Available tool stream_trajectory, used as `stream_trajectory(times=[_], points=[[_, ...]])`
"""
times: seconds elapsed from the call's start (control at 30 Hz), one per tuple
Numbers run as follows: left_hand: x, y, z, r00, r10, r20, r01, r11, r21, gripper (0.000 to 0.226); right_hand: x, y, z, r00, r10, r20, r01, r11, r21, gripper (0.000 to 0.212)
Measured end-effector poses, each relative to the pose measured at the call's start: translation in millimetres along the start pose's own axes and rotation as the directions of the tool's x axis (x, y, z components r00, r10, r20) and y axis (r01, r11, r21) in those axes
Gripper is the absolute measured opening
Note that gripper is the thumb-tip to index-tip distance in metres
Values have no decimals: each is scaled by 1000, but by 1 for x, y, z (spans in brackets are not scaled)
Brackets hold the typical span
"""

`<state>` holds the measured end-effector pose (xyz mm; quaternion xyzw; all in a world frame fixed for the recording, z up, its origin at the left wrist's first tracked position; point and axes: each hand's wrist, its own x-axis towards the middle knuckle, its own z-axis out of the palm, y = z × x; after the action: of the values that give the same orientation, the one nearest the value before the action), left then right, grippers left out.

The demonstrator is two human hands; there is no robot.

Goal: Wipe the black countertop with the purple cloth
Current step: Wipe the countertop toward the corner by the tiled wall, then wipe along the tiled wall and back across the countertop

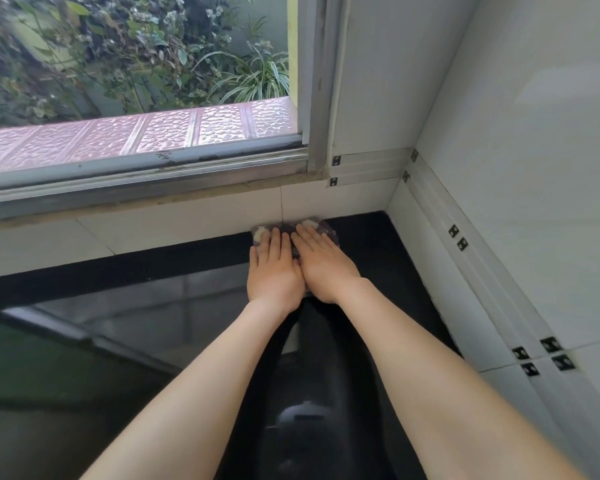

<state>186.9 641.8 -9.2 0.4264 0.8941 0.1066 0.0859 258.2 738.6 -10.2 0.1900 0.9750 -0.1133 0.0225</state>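
2 hands are lying side by side, palms down, on the purple cloth [328, 227]. Left hand [274, 271] and right hand [322, 266] are touching along their inner edges; fingers are lying flat and extended, pressing, not gripping. Cloth is sitting on the black countertop [388, 271] at its far edge, touching the white tiled wall [194, 216] below the window frame [146, 171], near the right corner. Cloth is mostly covered; purple with pale patches is showing past the fingertips.
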Motion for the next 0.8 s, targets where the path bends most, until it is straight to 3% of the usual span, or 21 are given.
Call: stream_trajectory(times=[0.27, 0.37, 0.5, 0.57, 0.67, 0.8], points=[[18, 87, 11, 984, 93, 151, -54, 968, -244, 66, -39, 77, -30, 987, 106, 119, -93, 989, -112, 81], [29, 104, 8, 969, 75, 237, 8, 944, -329, 75, -37, 86, -39, 969, 157, 191, -155, 988, -25, 93], [34, 94, 1, 953, 136, 270, -20, 920, -392, 65, -27, 79, -43, 962, 242, 128, -262, 949, 175, 59], [30, 81, 2, 945, 211, 249, -143, 954, -264, 58, -27, 72, -37, 947, 318, 46, -320, 916, 242, 49], [19, 68, 9, 933, 285, 218, -299, 954, 30, 61, -31, 66, -19, 933, 359, -10, -353, 921, 162, 51], [6, 70, 13, 937, 283, 206, -309, 945, 103, 61, -44, 67, -9, 950, 313, 5, -313, 949, 42, 52]])
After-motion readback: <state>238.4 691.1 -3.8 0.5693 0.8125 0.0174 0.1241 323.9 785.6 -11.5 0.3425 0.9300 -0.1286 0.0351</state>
